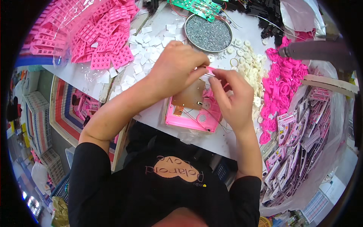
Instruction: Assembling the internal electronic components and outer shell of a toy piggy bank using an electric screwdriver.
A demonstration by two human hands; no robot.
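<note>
Though pink, piece (210,69) between hands (179,62) (237,89) indistinct.

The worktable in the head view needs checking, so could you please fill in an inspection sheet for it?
Surface: white table, mostly covered with loose parts.
Job's things: open pink case with a brown board over it.
Clutter: white squares, pink button sheets, a round dish of small metal pieces, cream wheels, pink loops.
Hands: left hand and right hand meet at a small pink piece; the exact grip is partly hidden.
Cables: thin wires near green circuit boards; others at the case.
Surroundings: clear bag of printed pieces at right, striped bin at left.
</note>
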